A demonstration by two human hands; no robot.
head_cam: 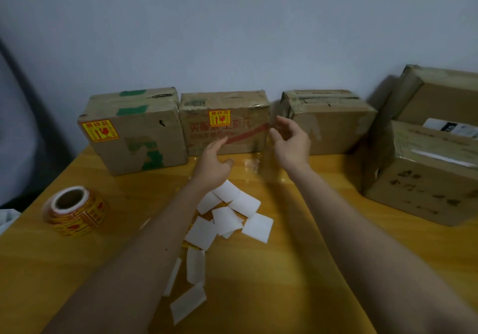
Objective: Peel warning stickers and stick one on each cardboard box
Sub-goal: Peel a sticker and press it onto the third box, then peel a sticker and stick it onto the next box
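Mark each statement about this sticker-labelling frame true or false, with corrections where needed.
1. The leftmost box carries a yellow warning sticker. True.
2. The third box in the back row already has a yellow sticker. False: none shows on its visible faces.
3. The sticker roll sits on the table's left side. True.
4. The left hand holds the roll. False: it is raised near the middle box, apart from the roll.
5. White backing papers lie between the forearms. True.
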